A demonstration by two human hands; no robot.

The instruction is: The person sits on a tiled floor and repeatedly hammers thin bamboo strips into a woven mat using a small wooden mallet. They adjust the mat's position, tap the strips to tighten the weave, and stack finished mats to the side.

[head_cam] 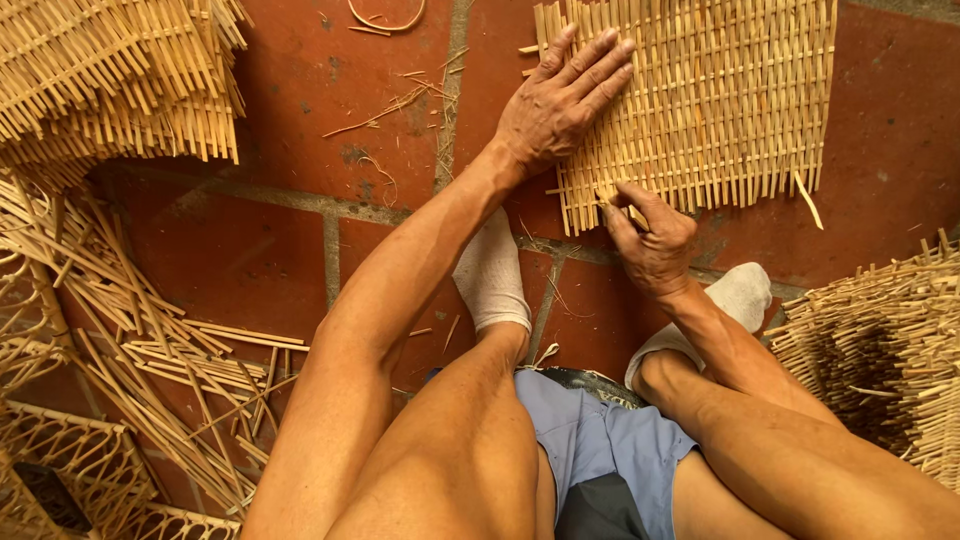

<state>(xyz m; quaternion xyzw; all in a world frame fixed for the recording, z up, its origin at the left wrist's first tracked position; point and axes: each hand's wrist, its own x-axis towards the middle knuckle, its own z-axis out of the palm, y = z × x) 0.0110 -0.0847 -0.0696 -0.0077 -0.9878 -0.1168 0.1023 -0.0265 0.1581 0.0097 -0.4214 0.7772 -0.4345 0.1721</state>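
Observation:
A flat woven rattan mat (720, 100) lies on the red tile floor (300, 260) in front of me. My left hand (560, 100) presses flat on the mat's left part, fingers spread. My right hand (650, 235) is at the mat's near edge, its fingers pinched on a thin rattan strip (625, 210) that sticks out of the weave. My legs, in white socks, are drawn up below the mat.
A stack of woven mats (110, 80) sits at the top left. Loose rattan strips (160, 340) and open-weave frames (70, 460) lie at the left. A woven basket (890, 350) stands at the right. Short offcuts are scattered on the tiles.

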